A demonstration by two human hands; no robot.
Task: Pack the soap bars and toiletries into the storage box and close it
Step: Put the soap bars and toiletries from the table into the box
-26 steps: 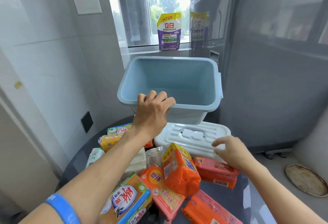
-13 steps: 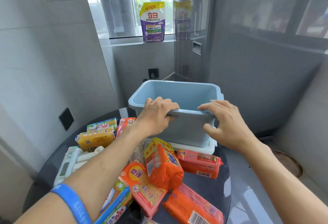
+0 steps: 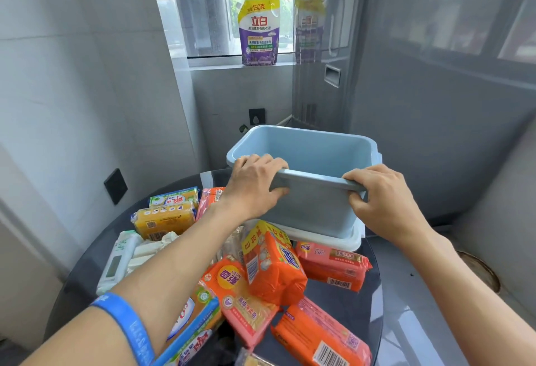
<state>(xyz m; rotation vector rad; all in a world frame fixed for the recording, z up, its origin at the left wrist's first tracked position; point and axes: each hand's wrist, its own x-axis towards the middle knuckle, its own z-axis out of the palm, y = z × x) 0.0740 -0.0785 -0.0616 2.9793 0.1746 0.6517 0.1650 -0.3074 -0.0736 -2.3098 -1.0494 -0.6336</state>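
An empty light-blue storage box (image 3: 316, 206) stands upright on its white lid (image 3: 339, 239) at the far side of a round dark table (image 3: 348, 299). My left hand (image 3: 255, 183) grips the near rim on the left, my right hand (image 3: 380, 197) grips it on the right. In front of the box lie several wrapped soap bars: an orange pack (image 3: 272, 261) standing on edge, a pink bar (image 3: 333, 268), an orange bar (image 3: 322, 336), yellow bars (image 3: 164, 219), and white toiletry packs (image 3: 119, 261) at the left.
A purple-and-yellow detergent pouch (image 3: 259, 32) stands on the window sill behind. A tall grey appliance (image 3: 420, 90) fills the right side, a tiled wall (image 3: 58, 104) the left. A floor drain cover (image 3: 478, 273) lies at the right.
The box has come down from a raised, tilted hold onto the white lid. My right hand moved from the lid up to the box rim and closed on it.
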